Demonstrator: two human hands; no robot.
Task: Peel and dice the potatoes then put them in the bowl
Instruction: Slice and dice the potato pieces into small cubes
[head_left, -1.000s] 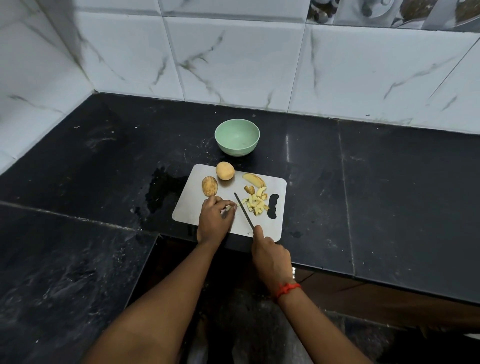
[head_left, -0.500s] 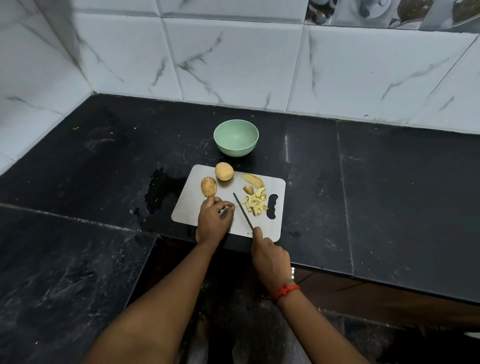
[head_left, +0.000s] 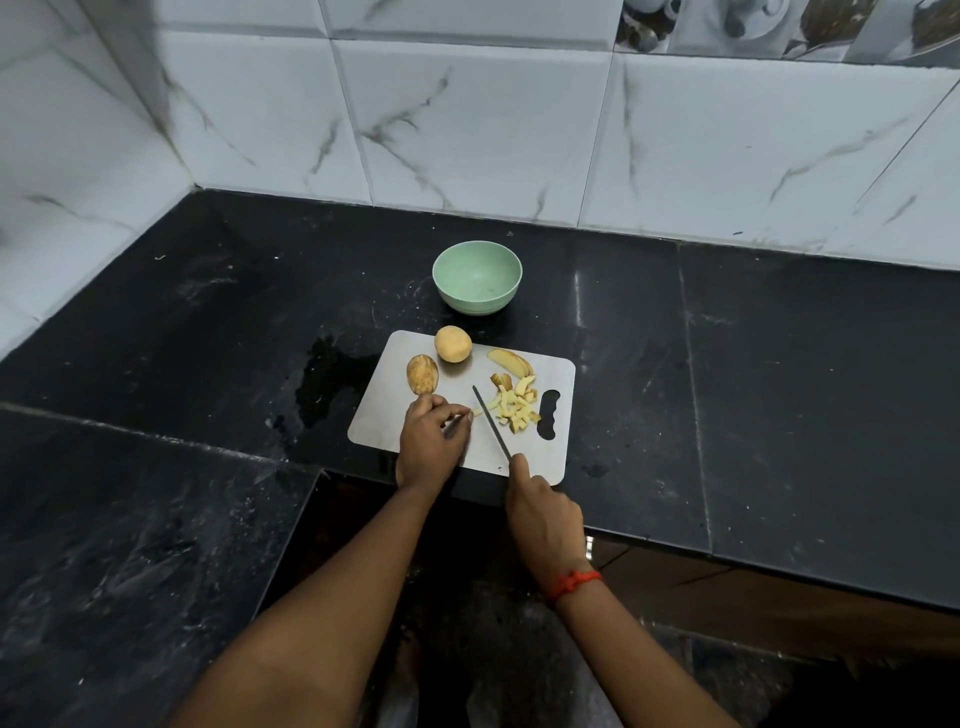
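The left hand (head_left: 431, 441) lay on the cutting board (head_left: 384, 421), its fingers (head_left: 460, 410) curled down and pinching a small pale potato strip (head_left: 476, 413) just left of the blade. The right hand (head_left: 543, 519) had its fingers wrapped around the handle of the knife (head_left: 491, 423), forefinger stretched along the top and the blade pointing away across the board. Right of the blade sat a heap of diced pieces (head_left: 514, 405), with a wedge (head_left: 509, 362) just beyond it. A peeled potato (head_left: 453, 343) and a half-peeled potato (head_left: 422, 374) rested close together near the board's far left corner. The green bowl (head_left: 477, 306) stood on the black surface (head_left: 208, 338) just behind the board. A red thread (head_left: 574, 582) circled the right wrist
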